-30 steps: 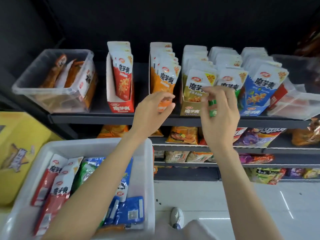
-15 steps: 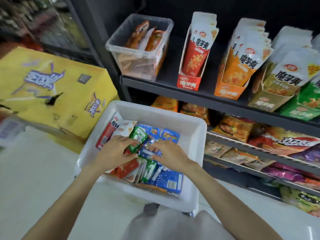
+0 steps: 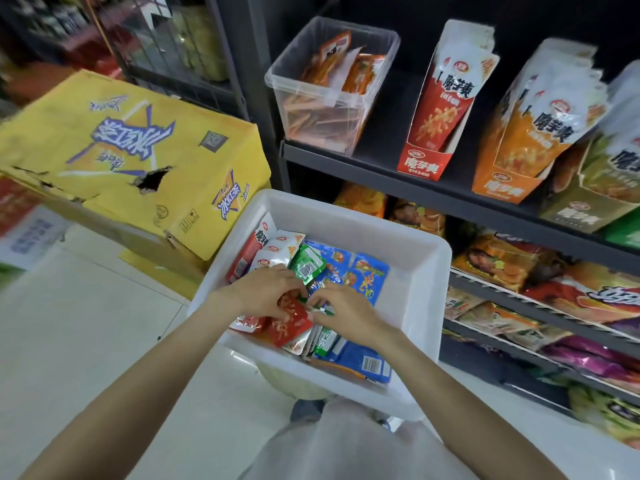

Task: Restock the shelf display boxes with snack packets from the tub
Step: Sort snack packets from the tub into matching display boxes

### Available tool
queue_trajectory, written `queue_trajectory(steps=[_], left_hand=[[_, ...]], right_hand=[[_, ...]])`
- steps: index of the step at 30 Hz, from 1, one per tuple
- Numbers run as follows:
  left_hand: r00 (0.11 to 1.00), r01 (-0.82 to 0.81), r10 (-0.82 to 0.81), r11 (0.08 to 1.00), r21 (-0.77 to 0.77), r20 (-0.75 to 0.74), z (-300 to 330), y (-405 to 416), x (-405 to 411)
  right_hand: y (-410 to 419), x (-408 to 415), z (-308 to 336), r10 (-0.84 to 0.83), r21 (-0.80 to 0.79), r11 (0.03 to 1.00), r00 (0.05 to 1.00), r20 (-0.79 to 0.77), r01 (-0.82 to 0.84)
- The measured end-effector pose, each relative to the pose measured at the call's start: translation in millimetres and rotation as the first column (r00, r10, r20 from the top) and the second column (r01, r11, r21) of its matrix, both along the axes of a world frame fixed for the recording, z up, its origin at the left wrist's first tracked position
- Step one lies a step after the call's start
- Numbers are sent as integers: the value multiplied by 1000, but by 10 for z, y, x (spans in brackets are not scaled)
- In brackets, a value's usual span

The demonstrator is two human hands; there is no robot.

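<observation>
Both hands reach into the tub (image 3: 420,289): left (image 3: 266,292) grips red packet (image 3: 289,323), right (image 3: 341,311) pinches green.

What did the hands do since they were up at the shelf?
Both hands came down from the display boxes into the white tub. The left hand now holds red packets; the right hand pinches a green packet. The red display box and clear bin stayed on the shelf.

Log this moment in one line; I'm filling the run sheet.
phase: sorting packets | left hand: on red packet | right hand: pinching green packet | place: white tub
</observation>
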State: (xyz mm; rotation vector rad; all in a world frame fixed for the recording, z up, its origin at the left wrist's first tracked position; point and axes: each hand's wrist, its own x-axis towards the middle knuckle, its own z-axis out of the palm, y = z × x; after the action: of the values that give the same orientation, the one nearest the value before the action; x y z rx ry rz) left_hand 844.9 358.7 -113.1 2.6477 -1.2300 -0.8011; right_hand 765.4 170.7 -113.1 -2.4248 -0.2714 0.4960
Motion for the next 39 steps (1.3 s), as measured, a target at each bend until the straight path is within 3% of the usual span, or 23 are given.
queue_trajectory(steps=[10,12,14,16,19,21,27,29,32,34,37,39], left_hand=[[995,41,-36,998,54,-96,8,-105,234],[991,2,-3,1000,-6,-135,29,-130,269],[972,-152,120,977,-150,-203,74,-166,278],[900,-414,315,833,-367,-301,141,-250,263],[710,-691,545,422,-586,-445,263,-466,229],[607,-759,593,238,-605,-529,335,-623,187],[491,-823,485,-16,-568,-724,502,-965,-15],[488,-838,431,-11,-545,-759,533,-1028,-25],[558,-808,400,59,-587,-727,579,-1051,33],[676,-712,425,163,-683,-603,624,-1055,133],[854,-475,419,388,-790,-308,760,-1180,304],[888,-364,425,420,-831,-174,890,-1349,425]], right_hand=[[-82,-28,-41,-24,25,999,999,-36,25],[-108,-22,16,-89,69,994,996,-15,90],[-165,0,116,-239,192,953,971,12,233],[-270,11,237,-452,387,819,892,-21,424],[-491,2,372,-660,562,586,746,-89,585],[-618,-12,397,-682,572,566,727,-80,593],[-738,-7,376,-622,547,571,757,-200,613],[-768,-32,407,-639,572,541,744,-197,616],[-956,-70,539,-725,500,618,686,64,607],[-1121,-72,724,-723,439,678,642,254,589],[-1350,-4,1086,-661,365,748,570,488,554],[-1481,89,1333,-592,284,786,538,599,549]])
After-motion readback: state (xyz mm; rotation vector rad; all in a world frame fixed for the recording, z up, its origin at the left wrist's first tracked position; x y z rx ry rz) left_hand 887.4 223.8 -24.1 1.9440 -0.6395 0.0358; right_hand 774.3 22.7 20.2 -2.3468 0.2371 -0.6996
